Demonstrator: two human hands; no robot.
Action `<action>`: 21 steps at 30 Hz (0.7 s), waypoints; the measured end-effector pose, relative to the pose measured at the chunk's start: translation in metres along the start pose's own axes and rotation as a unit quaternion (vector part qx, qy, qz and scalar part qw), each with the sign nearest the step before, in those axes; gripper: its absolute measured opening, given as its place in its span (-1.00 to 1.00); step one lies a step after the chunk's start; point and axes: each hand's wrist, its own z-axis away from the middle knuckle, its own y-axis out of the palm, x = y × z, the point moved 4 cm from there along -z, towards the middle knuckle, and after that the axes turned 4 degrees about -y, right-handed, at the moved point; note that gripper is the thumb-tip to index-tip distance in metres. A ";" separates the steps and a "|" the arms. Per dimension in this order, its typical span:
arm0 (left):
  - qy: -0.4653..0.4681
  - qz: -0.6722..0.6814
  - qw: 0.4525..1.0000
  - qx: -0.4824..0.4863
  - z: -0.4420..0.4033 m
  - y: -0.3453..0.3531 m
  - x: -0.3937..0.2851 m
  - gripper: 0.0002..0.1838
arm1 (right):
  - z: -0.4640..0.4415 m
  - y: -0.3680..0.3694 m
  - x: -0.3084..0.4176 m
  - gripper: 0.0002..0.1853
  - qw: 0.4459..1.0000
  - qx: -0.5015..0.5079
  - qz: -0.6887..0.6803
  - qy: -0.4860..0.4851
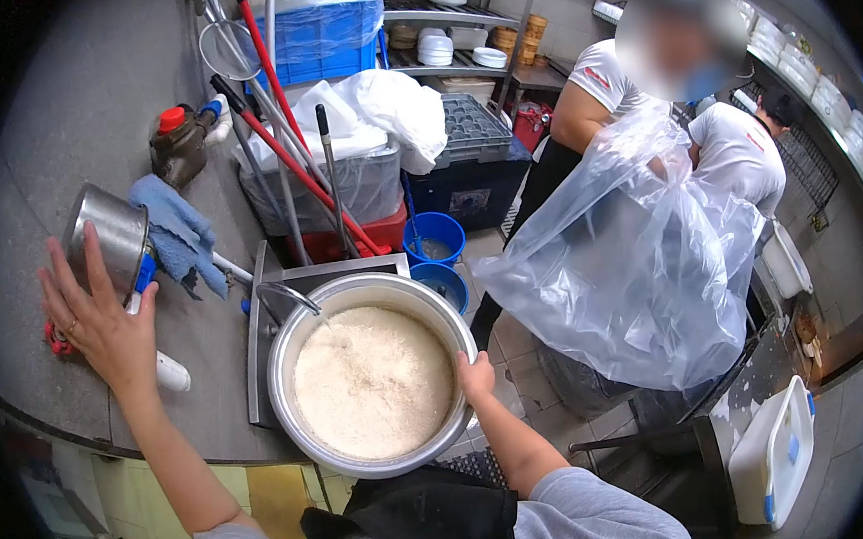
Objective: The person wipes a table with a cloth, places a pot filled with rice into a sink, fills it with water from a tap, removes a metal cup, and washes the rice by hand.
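A large round metal pot point(456, 312) of wet white rice point(374, 382) stands at the sink point(259, 354), under a curved metal faucet point(290, 296) with water running into it. My right hand point(476, 376) is closed on the pot's right rim. My left hand point(107, 324) is raised at the left with its fingers spread, in front of the wall pipes. Just beyond it are a metal pan point(118, 229) and a blue cloth point(180, 230); whether my fingers touch the pan cannot be made out.
Red and metal poles point(296, 159) lean behind the sink beside lined bins. Two blue buckets point(435, 238) stand on the floor. At the right, a person point(603, 76) handles a large clear plastic bag point(639, 267); another person point(739, 157) bends behind it.
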 end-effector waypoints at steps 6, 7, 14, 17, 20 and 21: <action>0.006 0.014 1.000 0.025 -0.002 -0.002 -0.002 0.14 | -0.001 0.002 -0.003 -0.47 1.000 -0.010 -0.016 -0.008; 0.007 0.023 0.999 0.027 -0.002 -0.003 -0.002 0.14 | 0.000 0.001 -0.003 -0.47 1.000 -0.009 -0.015 -0.007; 0.004 0.053 0.998 0.024 -0.001 -0.005 -0.003 0.14 | -0.001 0.002 -0.003 -0.48 1.000 -0.014 -0.010 -0.010; -0.011 0.072 0.997 0.018 -0.002 -0.005 -0.002 0.16 | -0.004 0.006 -0.004 -0.48 1.000 -0.012 -0.017 -0.008; -0.007 0.067 0.998 0.022 0.000 -0.005 -0.003 0.16 | -0.003 0.005 -0.004 -0.49 1.000 -0.010 -0.008 -0.001; -0.008 0.067 0.997 0.027 0.001 -0.005 -0.004 0.17 | -0.003 0.005 -0.005 -0.49 1.000 -0.013 -0.007 -0.002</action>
